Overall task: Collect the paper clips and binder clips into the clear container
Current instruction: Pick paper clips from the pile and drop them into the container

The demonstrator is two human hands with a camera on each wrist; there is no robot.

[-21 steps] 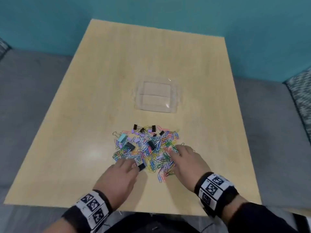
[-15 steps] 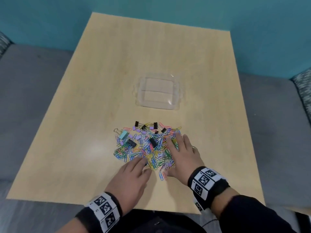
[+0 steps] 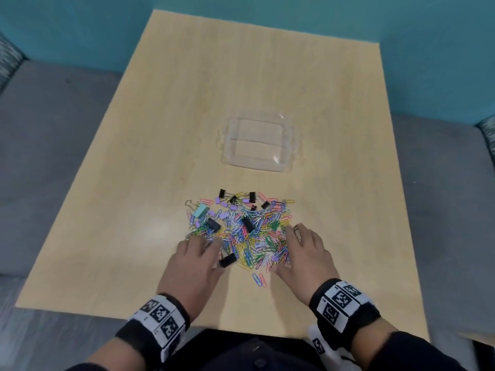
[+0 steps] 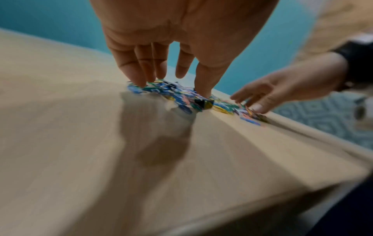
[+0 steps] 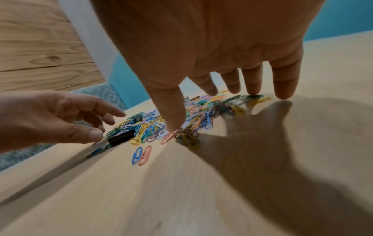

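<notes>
A heap of coloured paper clips [image 3: 249, 231] mixed with black, lilac and one teal binder clip lies on the wooden table [image 3: 160, 129], near its front edge. Behind the heap stands the clear container [image 3: 258, 141], with nothing in it. My left hand [image 3: 198, 253] lies palm down at the heap's left front, fingertips [image 4: 141, 79] on the clips and thumb beside a black binder clip [image 3: 228, 260]. At the heap's right side my right hand [image 3: 302, 250] is spread, its fingertips [image 5: 282, 94] and thumb touching the clips. Two loose paper clips [image 5: 141, 155] lie in front of the heap.
Grey cushions [image 3: 53, 156] flank the table on both sides, and a teal wall [image 3: 267, 9] rises behind it. The table's near edge [image 3: 241, 328] runs just behind my wrists. Bare tabletop surrounds the container.
My left hand has slid left and forward onto the heap's left front. My right hand has drawn back from on top of the clips to the heap's right side.
</notes>
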